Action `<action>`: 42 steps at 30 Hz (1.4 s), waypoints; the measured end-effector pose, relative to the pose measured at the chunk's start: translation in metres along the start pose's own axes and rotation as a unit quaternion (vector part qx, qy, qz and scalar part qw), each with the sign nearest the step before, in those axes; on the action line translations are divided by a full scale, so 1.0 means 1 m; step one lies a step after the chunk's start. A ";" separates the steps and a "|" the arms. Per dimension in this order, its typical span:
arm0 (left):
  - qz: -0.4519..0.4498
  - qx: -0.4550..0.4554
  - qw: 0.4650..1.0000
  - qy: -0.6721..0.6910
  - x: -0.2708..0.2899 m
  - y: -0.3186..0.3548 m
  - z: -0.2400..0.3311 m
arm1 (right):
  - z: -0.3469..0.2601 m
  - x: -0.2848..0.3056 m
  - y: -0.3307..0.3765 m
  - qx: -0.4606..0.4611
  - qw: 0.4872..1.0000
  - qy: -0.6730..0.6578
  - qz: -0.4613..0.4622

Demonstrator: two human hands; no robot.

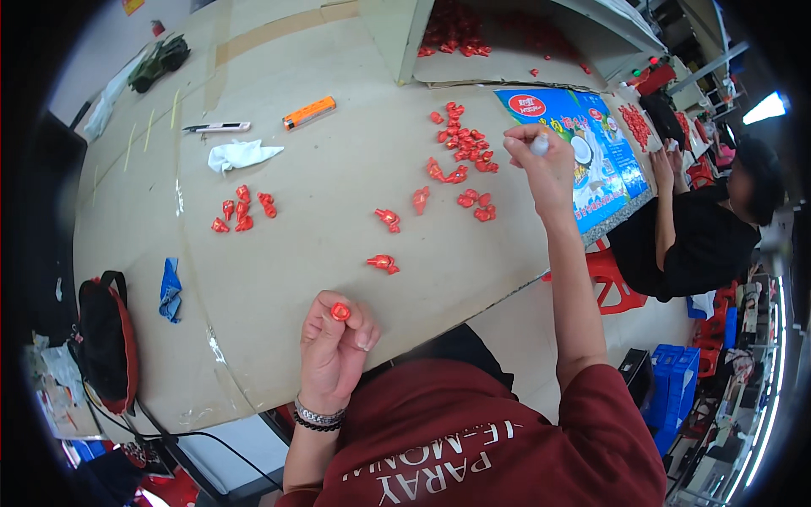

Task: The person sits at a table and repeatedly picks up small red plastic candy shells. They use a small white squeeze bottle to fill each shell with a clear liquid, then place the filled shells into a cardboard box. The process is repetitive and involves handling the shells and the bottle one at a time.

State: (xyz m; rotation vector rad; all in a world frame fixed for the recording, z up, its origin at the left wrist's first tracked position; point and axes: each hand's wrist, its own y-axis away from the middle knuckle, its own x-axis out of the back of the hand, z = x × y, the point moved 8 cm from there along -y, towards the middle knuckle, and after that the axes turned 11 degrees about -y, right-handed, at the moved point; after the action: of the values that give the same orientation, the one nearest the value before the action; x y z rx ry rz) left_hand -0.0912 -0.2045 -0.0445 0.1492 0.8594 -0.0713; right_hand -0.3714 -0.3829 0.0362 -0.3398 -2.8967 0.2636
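A cardboard-covered counter (pixel 279 279) is strewn with red foil-wrapped candies (pixel 460 144). A small white object (pixel 539 145) is pinched in the raised right hand (pixel 541 165). One red candy (pixel 340 312) is gripped between the fingertips of the left hand (pixel 334 351) at the counter's near edge.

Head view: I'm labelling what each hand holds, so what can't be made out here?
- Red piece in the left hand: fingers cover most of it; too small to tell its kind.
- White thing in the right hand: only a tip shows above the fingers.
- Box at the top: cut by the edge, its inside mostly hidden.
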 end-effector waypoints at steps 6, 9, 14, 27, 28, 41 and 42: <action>0.014 -0.005 1.000 -0.005 0.002 0.002 0.000 | 0.009 -0.031 0.021 0.021 0.980 0.115 -0.161; 0.004 -0.003 1.000 -0.008 0.001 0.002 -0.001 | -0.009 -0.045 0.040 0.137 0.960 0.175 -0.168; -0.005 -0.003 1.000 -0.005 0.001 0.002 -0.001 | -0.014 -0.051 0.038 0.196 0.938 0.223 -0.178; -0.018 -0.009 1.000 -0.006 0.003 0.002 -0.003 | -0.024 -0.077 0.073 0.254 0.893 0.247 -0.277; -0.016 -0.009 1.000 -0.006 0.003 0.003 -0.003 | -0.027 -0.071 0.072 0.265 0.901 0.222 -0.264; -0.028 -0.010 1.000 0.005 -0.002 0.003 -0.001 | 0.020 0.005 0.013 0.089 0.981 0.149 -0.085; -0.027 -0.010 1.000 0.005 -0.002 0.003 -0.001 | 0.022 0.005 0.012 0.090 0.981 0.150 -0.084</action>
State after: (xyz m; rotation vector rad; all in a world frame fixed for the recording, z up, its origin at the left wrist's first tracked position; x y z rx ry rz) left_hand -0.0932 -0.2016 -0.0431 0.1072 0.8732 -0.1127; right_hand -0.3786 -0.3732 0.0137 -0.0927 -2.5626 0.4053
